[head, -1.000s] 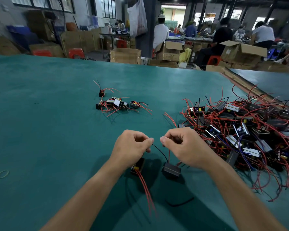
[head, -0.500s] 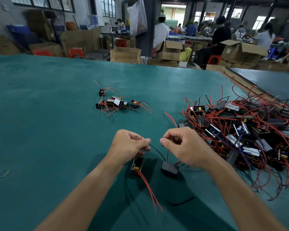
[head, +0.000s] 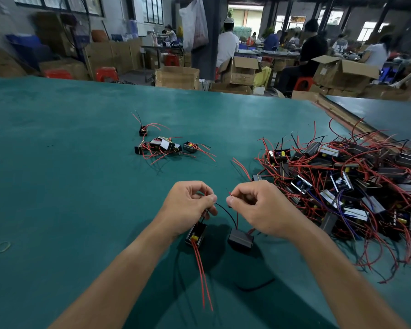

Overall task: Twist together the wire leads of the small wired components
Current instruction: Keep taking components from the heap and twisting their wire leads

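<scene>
Wire leads pinched above the tabletop
Left hand and right hand each grip thin lead ends, fingers curled.

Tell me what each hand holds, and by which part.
The left hand pinches leads near their ends, above the yellow-marked component; the right hand pinches a red lead near its tip, above the black component.
</scene>
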